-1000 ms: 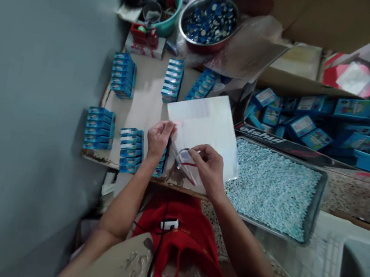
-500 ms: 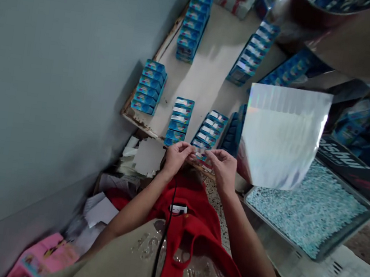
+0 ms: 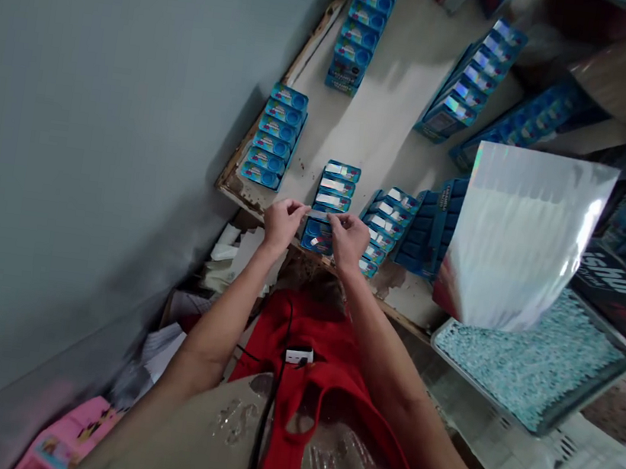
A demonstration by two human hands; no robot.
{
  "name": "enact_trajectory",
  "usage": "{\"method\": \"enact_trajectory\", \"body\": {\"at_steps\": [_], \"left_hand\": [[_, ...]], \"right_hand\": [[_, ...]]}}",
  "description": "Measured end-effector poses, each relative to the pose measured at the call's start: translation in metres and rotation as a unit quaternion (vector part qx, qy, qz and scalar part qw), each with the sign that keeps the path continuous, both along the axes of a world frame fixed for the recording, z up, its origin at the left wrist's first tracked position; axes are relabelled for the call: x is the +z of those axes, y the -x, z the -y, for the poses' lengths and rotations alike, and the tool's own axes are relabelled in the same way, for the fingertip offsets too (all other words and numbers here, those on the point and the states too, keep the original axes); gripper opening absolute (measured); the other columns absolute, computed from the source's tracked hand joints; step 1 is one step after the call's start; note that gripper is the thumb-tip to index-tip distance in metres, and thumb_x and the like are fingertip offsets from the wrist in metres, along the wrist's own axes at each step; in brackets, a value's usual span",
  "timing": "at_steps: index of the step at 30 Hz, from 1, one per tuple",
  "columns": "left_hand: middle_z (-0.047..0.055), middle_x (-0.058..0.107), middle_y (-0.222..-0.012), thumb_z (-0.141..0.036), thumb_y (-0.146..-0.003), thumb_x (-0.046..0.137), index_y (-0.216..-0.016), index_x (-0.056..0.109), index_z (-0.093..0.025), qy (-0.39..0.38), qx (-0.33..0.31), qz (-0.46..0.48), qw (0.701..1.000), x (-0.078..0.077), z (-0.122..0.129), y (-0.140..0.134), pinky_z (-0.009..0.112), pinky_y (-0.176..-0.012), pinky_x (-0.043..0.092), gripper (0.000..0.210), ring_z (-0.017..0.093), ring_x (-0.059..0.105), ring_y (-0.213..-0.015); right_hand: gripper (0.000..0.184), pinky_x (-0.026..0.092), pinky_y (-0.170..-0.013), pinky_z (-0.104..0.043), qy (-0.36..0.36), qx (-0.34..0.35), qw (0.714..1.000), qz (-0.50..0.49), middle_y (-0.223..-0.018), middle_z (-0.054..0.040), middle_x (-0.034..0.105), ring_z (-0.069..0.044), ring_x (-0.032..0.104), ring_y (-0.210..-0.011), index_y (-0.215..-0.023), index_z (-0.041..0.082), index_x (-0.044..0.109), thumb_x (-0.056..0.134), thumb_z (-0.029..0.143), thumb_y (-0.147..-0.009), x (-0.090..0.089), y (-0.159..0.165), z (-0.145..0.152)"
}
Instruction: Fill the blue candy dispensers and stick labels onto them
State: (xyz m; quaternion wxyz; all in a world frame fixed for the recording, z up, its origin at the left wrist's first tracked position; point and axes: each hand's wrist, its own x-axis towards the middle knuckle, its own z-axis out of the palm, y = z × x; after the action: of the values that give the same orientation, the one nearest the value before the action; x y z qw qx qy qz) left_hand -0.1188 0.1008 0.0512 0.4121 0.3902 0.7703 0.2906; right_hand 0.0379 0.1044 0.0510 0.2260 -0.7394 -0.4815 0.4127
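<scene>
A short whitish sticker strip (image 3: pixel 319 214) is stretched between my two hands. My left hand (image 3: pixel 283 224) pinches its left end, and my right hand (image 3: pixel 349 239) pinches the other. Directly under the strip lies a row of small blue boxes (image 3: pixel 336 186); the far ones carry pale strips across their tops, the nearer ones are partly covered by my fingers. Just right of my right hand sits another row of blue boxes (image 3: pixel 390 215) with similar pale strips. I cannot tell whether the held strip touches a box.
More blue boxes (image 3: pixel 276 137) line the table's left edge, and further rows stand at the back. A shiny silver sheet (image 3: pixel 526 232) hangs at the right, above a tray (image 3: pixel 547 427) of pale blue bits. A grey wall (image 3: pixel 102 122) bounds the left.
Both hands have shifted from the right-hand row to the middle row of boxes, carrying the strip. The camera view has also shifted slightly.
</scene>
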Motion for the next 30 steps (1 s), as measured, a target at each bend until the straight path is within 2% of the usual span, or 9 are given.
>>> {"method": "enact_trajectory", "body": {"at_steps": [9, 14, 17, 20, 23, 24, 26, 28, 30], "left_hand": [[0.001, 0.073, -0.073, -0.033, -0.082, 0.076, -0.079, 0.072, -0.019, 0.007, 0.057, 0.129, 0.990, -0.023, 0.001, -0.002, 0.026, -0.071, 0.055, 0.015, 0.016, 0.069, -0.070], [0.001, 0.072, -0.072, -0.039, -0.073, 0.086, -0.081, 0.070, -0.015, 0.099, 0.161, 0.327, 0.926, -0.036, -0.002, -0.013, 0.027, -0.069, 0.056, 0.030, 0.015, 0.067, -0.066], [0.003, 0.074, -0.077, -0.037, -0.071, 0.089, -0.093, 0.070, -0.014, 0.108, 0.166, 0.316, 0.928, -0.040, -0.004, -0.012, 0.027, -0.071, 0.056, 0.037, 0.015, 0.069, -0.070], [0.005, 0.076, -0.089, -0.026, -0.075, 0.085, -0.102, 0.071, -0.016, 0.052, 0.128, 0.159, 0.977, -0.030, 0.001, -0.002, 0.027, -0.078, 0.056, 0.032, 0.016, 0.071, -0.081], [0.007, 0.077, -0.096, -0.030, -0.083, 0.078, -0.099, 0.073, -0.019, -0.024, 0.079, 0.038, 0.996, -0.006, 0.017, 0.007, 0.027, -0.086, 0.055, 0.020, 0.018, 0.072, -0.091], [0.007, 0.077, -0.095, -0.037, -0.086, 0.075, -0.097, 0.073, -0.019, -0.030, 0.063, 0.051, 0.996, 0.003, 0.024, 0.007, 0.027, -0.085, 0.056, 0.022, 0.018, 0.072, -0.090], [0.007, 0.076, -0.091, -0.057, -0.088, 0.070, -0.098, 0.074, -0.018, -0.007, 0.039, 0.158, 0.987, 0.019, 0.040, 0.003, 0.028, -0.076, 0.058, 0.041, 0.019, 0.072, -0.081], [0.007, 0.075, -0.088, -0.074, -0.082, 0.068, -0.101, 0.074, -0.017, 0.032, 0.044, 0.296, 0.954, 0.030, 0.052, -0.005, 0.028, -0.067, 0.059, 0.060, 0.017, 0.070, -0.071], [0.005, 0.073, -0.084, -0.076, -0.071, 0.077, -0.098, 0.073, -0.016, 0.052, 0.073, 0.366, 0.926, 0.035, 0.058, -0.012, 0.029, -0.066, 0.060, 0.065, 0.015, 0.068, -0.066]], "right_hand": [[0.035, 0.044, -0.071, -0.031, 0.008, -0.019, 0.999, 0.051, -0.071, -0.0019, 0.069, -0.020, 0.061, -0.068, -0.085, 0.020, 0.074, 0.067, 0.054, -0.084, -0.005, 0.003, -0.002], [0.052, 0.046, -0.074, -0.034, 0.042, -0.040, 0.994, 0.094, -0.077, 0.0002, 0.065, -0.023, 0.061, -0.074, -0.103, 0.020, 0.061, 0.080, 0.054, -0.070, -0.009, -0.005, -0.012], [0.043, 0.046, -0.076, -0.036, 0.045, -0.020, 0.992, 0.115, -0.079, 0.0001, 0.063, -0.023, 0.060, -0.076, -0.100, 0.022, 0.057, 0.079, 0.047, -0.073, -0.003, -0.012, -0.015], [0.032, 0.047, -0.073, -0.036, 0.029, -0.018, 0.997, 0.073, -0.071, 0.0027, 0.058, -0.021, 0.059, -0.071, -0.099, 0.024, 0.054, 0.070, 0.047, -0.083, 0.012, -0.019, -0.012], [0.034, 0.048, -0.064, -0.033, 0.014, -0.044, 0.998, -0.040, -0.065, 0.0059, 0.052, -0.018, 0.056, -0.061, -0.099, 0.025, 0.050, 0.065, 0.054, -0.087, 0.030, -0.021, -0.005], [0.036, 0.047, -0.061, -0.032, 0.014, -0.053, 0.996, -0.074, -0.064, 0.0065, 0.051, -0.018, 0.055, -0.059, -0.099, 0.025, 0.049, 0.065, 0.055, -0.087, 0.035, -0.020, -0.003], [0.039, 0.047, -0.057, -0.031, 0.014, -0.066, 0.991, -0.117, -0.064, 0.0070, 0.051, -0.017, 0.055, -0.057, -0.098, 0.025, 0.049, 0.067, 0.057, -0.085, 0.044, -0.015, 0.000], [0.042, 0.046, -0.056, -0.029, 0.017, -0.073, 0.988, -0.137, -0.064, 0.0070, 0.053, -0.016, 0.056, -0.058, -0.098, 0.025, 0.049, 0.070, 0.058, -0.082, 0.049, -0.011, 0.002], [0.043, 0.045, -0.056, -0.028, 0.022, -0.075, 0.986, -0.150, -0.064, 0.0070, 0.054, -0.016, 0.058, -0.058, -0.098, 0.025, 0.049, 0.071, 0.058, -0.081, 0.052, -0.008, 0.004]]}}
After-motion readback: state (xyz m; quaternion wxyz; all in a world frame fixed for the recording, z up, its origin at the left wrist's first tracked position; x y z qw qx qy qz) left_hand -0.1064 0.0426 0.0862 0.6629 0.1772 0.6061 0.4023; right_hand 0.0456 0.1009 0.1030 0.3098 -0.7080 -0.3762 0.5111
